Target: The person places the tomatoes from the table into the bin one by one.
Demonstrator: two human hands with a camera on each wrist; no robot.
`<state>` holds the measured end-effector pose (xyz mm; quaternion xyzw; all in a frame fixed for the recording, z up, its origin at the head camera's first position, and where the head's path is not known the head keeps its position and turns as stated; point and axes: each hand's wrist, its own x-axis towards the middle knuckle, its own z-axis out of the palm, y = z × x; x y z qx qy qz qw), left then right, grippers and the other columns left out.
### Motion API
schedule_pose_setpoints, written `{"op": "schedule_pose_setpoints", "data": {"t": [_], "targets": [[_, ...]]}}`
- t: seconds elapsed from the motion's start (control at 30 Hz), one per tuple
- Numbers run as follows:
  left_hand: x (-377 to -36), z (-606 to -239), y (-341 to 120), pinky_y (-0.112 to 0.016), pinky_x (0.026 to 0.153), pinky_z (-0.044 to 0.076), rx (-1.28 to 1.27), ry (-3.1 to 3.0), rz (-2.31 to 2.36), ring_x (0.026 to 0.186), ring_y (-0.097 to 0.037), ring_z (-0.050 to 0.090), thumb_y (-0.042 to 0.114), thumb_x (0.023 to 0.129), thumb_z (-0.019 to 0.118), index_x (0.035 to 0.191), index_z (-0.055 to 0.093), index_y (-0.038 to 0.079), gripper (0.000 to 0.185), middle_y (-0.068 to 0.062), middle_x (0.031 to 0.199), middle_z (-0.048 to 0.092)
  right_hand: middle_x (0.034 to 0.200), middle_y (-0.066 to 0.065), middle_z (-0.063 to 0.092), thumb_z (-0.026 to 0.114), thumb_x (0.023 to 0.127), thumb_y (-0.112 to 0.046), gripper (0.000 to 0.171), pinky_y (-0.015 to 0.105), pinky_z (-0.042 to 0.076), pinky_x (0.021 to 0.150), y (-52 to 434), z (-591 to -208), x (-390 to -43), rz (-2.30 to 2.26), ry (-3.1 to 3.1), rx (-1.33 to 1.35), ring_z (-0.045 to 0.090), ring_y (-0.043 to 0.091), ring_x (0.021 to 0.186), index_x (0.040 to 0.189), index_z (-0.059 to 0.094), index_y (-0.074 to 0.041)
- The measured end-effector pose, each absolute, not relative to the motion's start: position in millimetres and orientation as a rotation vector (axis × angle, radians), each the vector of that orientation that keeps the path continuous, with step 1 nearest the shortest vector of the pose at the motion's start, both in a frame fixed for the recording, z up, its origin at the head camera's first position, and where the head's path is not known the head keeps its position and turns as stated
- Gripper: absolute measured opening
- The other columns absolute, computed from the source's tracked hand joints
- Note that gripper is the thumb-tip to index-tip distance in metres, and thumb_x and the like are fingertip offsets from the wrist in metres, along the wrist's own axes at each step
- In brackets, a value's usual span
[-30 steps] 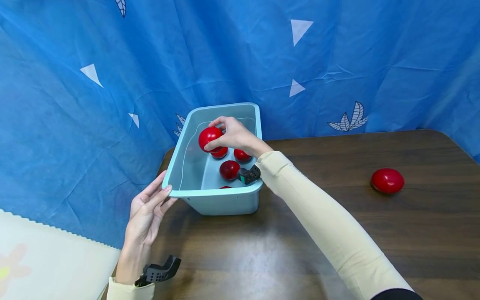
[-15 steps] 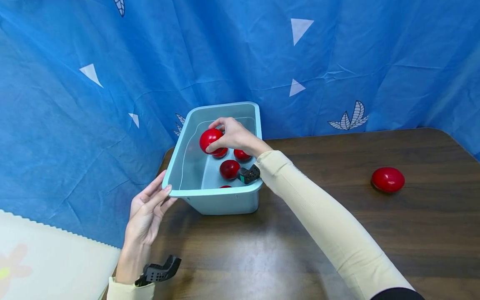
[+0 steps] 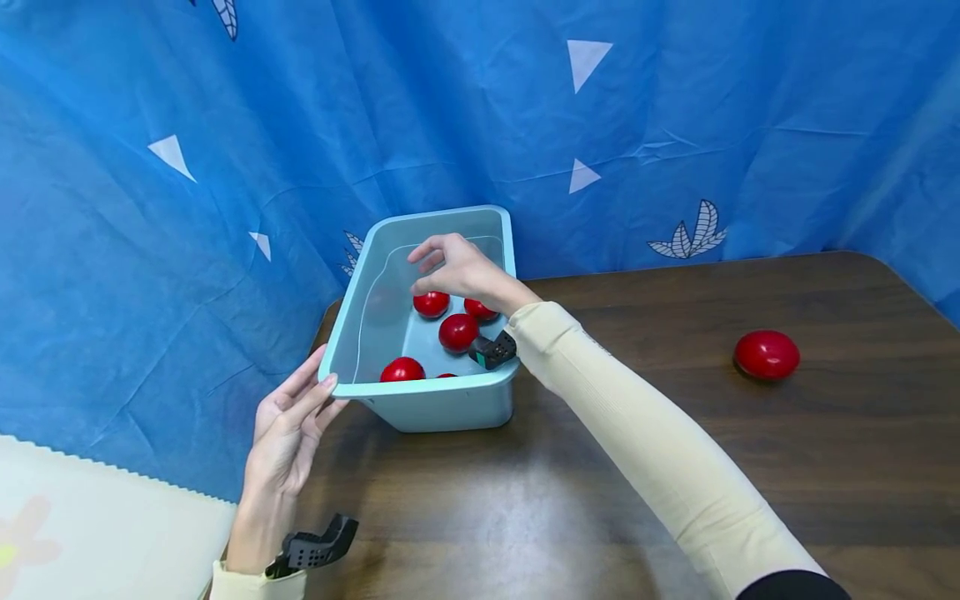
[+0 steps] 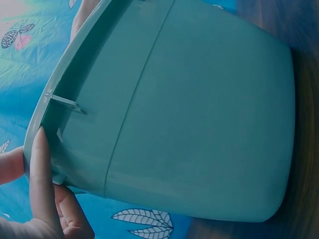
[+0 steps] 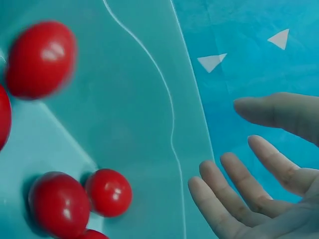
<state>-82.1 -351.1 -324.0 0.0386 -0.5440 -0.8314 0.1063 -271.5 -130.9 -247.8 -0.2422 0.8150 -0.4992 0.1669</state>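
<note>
A light blue plastic bin (image 3: 438, 408) stands tilted-looking at the table's left rear. My left hand (image 3: 283, 433) pinches its near left rim corner, thumb on top and fingers beneath; the left wrist view shows these fingers (image 4: 41, 179) on the rim. Above the bin's inside hovers my right hand (image 3: 465, 271), fingers spread and holding nothing, as the right wrist view of the hand (image 5: 264, 194) confirms. Several glossy red balls lie in the bin, among them a middle ball (image 3: 458, 333) and a front-left ball (image 3: 402, 369). One ball (image 5: 41, 59) looks blurred in the right wrist view.
Another red ball (image 3: 767, 355) lies on the dark wooden table (image 3: 637, 333) to the right. A blue patterned curtain (image 3: 450, 108) hangs right behind the bin. A pale cloth (image 3: 97, 517) is at the lower left.
My right hand has let go of the red ball it held, and its fingers have spread. A ball now shows at the bin's front left. The left hand keeps its grip on the rim.
</note>
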Motion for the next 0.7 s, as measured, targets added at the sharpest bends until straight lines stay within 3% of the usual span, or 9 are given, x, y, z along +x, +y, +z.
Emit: {"op": "schedule_pose_setpoints", "data": {"t": [0.37,0.53,0.7], "targets": [[-82,-324,-357,-0.029,0.092,0.059,0.103,-1.578,-2.487,0.109,-0.017,0.074,-0.006,0.104,0.057,0.138,0.066,0.012,0.040,-0.008,0.136,0.063,0.133,0.011,0.064,0.076,0.095,-0.011,0.041,0.043,0.059,0.096,-97,-232,-252,-1.561,2.255,-0.790,0.061,0.026,0.119,0.134,0.064,-0.010],[-82,-324,-362,-0.029,0.092,0.059,0.079,-1.583,-2.496,0.108,-0.017,0.074,-0.007,0.104,0.056,0.138,0.066,0.012,0.040,-0.008,0.136,0.062,0.132,0.010,0.065,0.075,0.096,-0.010,0.042,0.044,0.059,0.096,-54,-228,-234,-1.687,2.239,-0.853,0.063,0.026,0.117,0.135,0.063,-0.008],[-81,-323,-368,-0.029,0.090,0.060,0.079,-1.582,-2.476,0.106,-0.017,0.075,-0.008,0.104,0.056,0.138,0.066,0.012,0.041,-0.008,0.139,0.059,0.134,0.012,0.064,0.074,0.098,-0.010,0.042,0.046,0.055,0.105,-2,-236,-227,-1.685,2.343,-0.840,0.062,0.026,0.122,0.138,0.061,-0.005]]}}
